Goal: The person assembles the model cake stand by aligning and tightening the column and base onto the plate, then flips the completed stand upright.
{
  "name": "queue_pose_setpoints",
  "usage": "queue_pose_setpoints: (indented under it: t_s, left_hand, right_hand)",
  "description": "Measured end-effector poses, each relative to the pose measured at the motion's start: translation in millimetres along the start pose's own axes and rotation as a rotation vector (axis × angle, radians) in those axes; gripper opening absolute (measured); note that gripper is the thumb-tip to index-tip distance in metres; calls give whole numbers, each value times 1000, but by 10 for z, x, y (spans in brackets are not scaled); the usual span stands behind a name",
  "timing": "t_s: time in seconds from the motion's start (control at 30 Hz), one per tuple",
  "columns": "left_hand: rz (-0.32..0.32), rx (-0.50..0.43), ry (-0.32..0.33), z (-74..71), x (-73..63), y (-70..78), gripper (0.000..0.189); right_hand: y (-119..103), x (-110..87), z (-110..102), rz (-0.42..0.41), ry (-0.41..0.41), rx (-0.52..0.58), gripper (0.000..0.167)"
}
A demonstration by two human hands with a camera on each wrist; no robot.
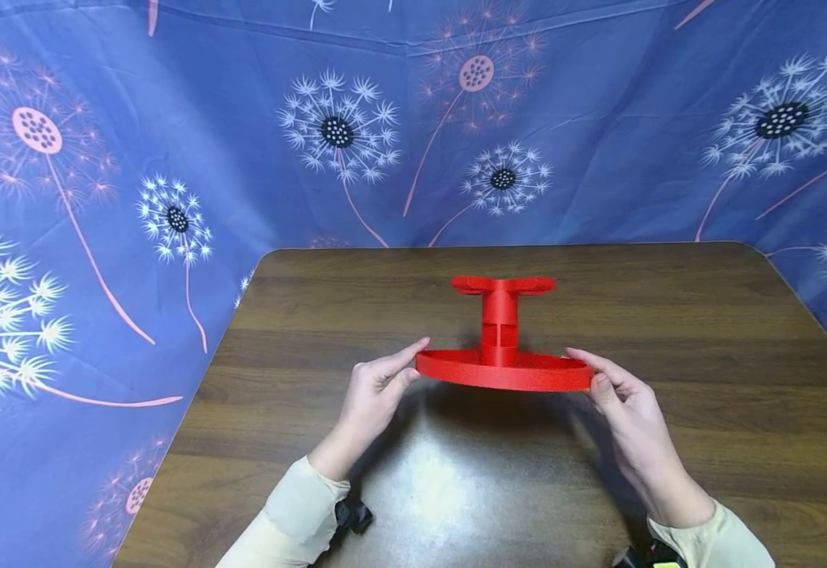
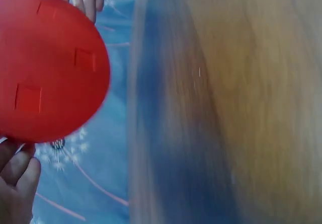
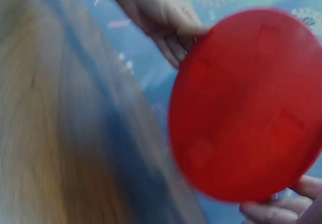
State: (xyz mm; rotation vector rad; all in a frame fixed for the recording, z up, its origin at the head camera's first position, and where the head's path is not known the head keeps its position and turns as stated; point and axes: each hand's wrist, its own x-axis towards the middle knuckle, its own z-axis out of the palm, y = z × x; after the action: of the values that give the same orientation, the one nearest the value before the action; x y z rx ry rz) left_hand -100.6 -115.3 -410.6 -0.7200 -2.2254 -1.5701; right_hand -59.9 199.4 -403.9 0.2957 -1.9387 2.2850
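A red round stand [image 1: 502, 380], with a shallow rimmed base, a central post [image 1: 500, 323] and a flat lobed top [image 1: 503, 285], is held above the table. My left hand [image 1: 374, 398] pinches the left of its rim between thumb and fingers. On the opposite side, my right hand [image 1: 637, 422] grips the rim the same way. Both wrist views look at the underside of the base [image 2: 55, 73], which carries several small square marks. In the right wrist view the disc [image 3: 246, 108] spans between the two hands.
The brown wooden table [image 1: 243, 442] reflects a bright patch of light near its front. Behind it and along the left hangs a blue cloth [image 1: 399, 118] printed with dandelions. A small black device [image 1: 353, 515] sits at my left wrist.
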Motion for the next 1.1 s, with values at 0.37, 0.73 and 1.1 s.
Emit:
queue_pose_setpoints:
  t_s: [0.37, 0.73, 1.1]
  left_hand:
    - [-60, -35, 195, 199, 63, 221, 19]
    - [-277, -194, 68, 162, 44, 155, 25]
    - [-464, -605, -28, 121, -76, 14, 41]
  right_hand:
    - [-219, -117, 251, -38, -26, -150, 39]
    - [-266, 83, 343, -96, 159, -403, 28]
    - [-220, 273, 249, 10, 112, -28, 34]
